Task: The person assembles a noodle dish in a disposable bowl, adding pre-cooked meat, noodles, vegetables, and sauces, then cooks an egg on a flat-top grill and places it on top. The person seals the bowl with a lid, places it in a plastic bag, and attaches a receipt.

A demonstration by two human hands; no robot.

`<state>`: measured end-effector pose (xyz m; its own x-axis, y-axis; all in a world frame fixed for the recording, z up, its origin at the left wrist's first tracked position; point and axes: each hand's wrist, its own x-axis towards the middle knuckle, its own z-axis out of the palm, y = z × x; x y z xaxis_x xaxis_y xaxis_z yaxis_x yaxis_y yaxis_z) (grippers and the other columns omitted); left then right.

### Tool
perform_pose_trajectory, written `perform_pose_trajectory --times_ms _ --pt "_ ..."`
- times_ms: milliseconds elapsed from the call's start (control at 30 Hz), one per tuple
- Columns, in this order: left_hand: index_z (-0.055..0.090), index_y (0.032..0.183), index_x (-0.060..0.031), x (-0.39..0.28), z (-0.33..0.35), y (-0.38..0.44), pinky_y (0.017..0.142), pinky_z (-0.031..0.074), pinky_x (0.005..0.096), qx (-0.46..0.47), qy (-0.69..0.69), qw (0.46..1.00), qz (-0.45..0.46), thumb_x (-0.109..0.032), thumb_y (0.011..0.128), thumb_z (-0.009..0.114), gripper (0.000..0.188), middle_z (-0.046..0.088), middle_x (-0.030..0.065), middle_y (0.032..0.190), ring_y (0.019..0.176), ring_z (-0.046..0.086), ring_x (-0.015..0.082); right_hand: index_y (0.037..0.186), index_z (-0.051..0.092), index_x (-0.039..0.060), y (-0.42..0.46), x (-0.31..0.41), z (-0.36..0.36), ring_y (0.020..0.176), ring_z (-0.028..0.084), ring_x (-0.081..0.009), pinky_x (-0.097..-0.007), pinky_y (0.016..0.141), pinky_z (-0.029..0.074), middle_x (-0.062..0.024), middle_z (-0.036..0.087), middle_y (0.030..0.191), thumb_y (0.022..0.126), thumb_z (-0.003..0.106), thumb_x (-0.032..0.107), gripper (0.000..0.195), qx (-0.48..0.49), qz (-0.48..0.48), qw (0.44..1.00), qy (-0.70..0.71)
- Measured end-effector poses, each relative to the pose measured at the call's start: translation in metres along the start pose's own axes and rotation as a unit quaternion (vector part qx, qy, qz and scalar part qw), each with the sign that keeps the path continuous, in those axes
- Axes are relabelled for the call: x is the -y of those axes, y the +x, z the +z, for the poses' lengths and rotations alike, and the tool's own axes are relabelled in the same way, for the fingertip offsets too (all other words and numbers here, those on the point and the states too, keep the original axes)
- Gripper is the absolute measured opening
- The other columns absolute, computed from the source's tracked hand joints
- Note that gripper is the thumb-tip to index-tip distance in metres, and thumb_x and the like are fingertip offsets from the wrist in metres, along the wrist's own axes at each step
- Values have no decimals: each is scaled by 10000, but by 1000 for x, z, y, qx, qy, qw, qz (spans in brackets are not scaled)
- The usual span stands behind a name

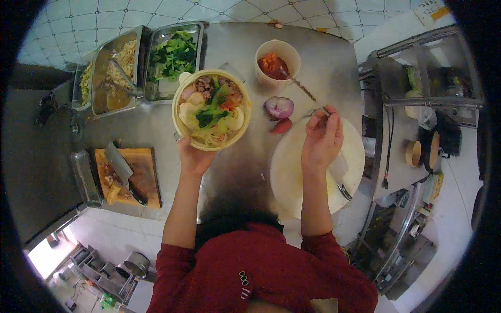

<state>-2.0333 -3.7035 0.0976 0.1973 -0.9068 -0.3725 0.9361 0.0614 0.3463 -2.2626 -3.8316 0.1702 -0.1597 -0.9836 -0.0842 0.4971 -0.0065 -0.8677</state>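
My left hand (195, 156) holds a round pale bowl (177, 117) by its lower left rim. In it lie noodles, leafy greens (213, 113), meat, pale round slices and some red sauce. My right hand (324, 131) is raised over the upper part of a round white cutting board (285, 172), fingers curled; whether they hold something small cannot be made out. Just beyond its fingertips, a spoon handle (304, 89) sticks out of a white tub (296, 58) of red sauce (273, 66). A halved red onion (279, 107) and a red piece (281, 126) lie between bowl and board.
Steel trays of chopped greens (174, 54) and shredded food (124, 62) stand at the back left. A cleaver (119, 162) lies on a wooden board (154, 176) at left. Another knife (344, 191) lies on the round board. A steel rack (426, 102) stands at right.
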Motion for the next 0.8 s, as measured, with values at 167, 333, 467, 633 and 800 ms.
perform_pose_trajectory --times_ms 167,333,467,633,800 --pt "374 1423 -169 4 7 3 1068 364 470 -16 14 1000 -5 -372 705 713 819 425 68 1416 1287 416 297 1103 560 -13 56 -22 -21 683 566 -134 -266 605 464 -93 606 872 1011 422 146 229 118 -257 858 -429" --pt "373 1421 -186 -3 -1 -1 1044 378 503 -10 44 999 13 -394 696 724 832 410 78 1422 1282 412 322 1067 575 0 38 6 -13 687 561 -123 -263 591 460 -79 593 892 1012 402 101 208 103 -242 879 -397" --pt "352 1429 -177 -8 -15 -3 1013 401 535 -6 62 998 -5 -412 686 726 864 408 90 1418 1285 402 342 1055 575 4 -8 54 -14 697 558 -131 -255 605 461 -91 576 858 970 439 28 162 223 -146 928 -259" --pt "309 1452 -172 -12 -14 -4 1041 379 542 -2 89 996 -11 -435 676 734 922 382 104 1439 1307 382 351 973 567 -29 -18 55 1 638 527 -119 -236 564 420 -102 563 828 969 394 20 180 325 -193 858 -347" --pt "304 1453 -169 -11 -5 -5 1044 383 531 6 92 996 -12 -432 678 734 925 377 105 1444 1301 392 346 1000 589 -10 -18 51 4 625 547 -148 -258 555 456 -109 590 852 918 476 -52 146 339 -173 852 -360"
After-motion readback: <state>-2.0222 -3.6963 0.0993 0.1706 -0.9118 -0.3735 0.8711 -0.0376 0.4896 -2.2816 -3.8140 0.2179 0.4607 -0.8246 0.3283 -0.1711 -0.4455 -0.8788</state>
